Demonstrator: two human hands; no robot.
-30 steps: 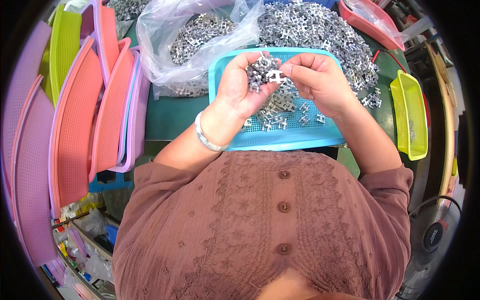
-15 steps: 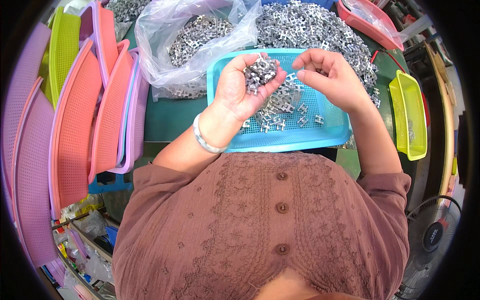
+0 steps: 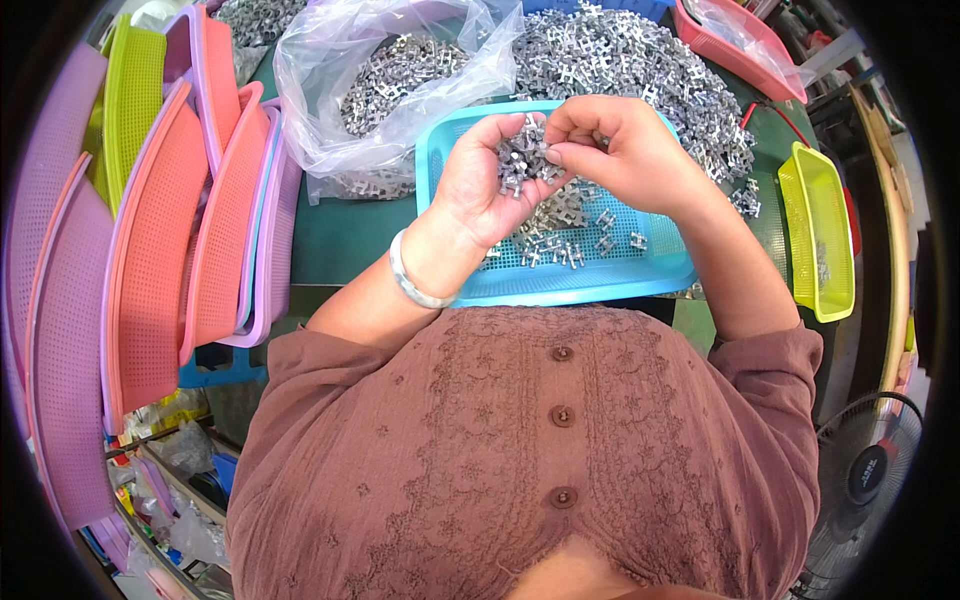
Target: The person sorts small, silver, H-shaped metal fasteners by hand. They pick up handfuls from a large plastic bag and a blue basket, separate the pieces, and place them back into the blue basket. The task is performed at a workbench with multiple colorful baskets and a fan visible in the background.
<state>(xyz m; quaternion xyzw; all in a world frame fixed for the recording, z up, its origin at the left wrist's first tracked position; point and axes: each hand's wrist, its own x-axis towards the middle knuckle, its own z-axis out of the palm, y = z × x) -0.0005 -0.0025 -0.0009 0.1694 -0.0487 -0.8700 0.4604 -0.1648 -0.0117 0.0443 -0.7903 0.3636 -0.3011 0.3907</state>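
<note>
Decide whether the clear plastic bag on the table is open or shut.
Open: the plastic bag gapes at its mouth, showing the metal pieces inside it.

A tray (image 3: 660, 275) sits at the upper centre of the frame on the table (image 3: 345, 235), with loose metal pieces (image 3: 560, 245) in it. A heap of metal parts (image 3: 640, 70) lies above it, and a plastic bag (image 3: 370, 90) at its upper left. Stacked trays (image 3: 160, 240) fill the left side. A small basket (image 3: 815, 230) sits at right, a fan (image 3: 870, 470) at lower right.
</note>
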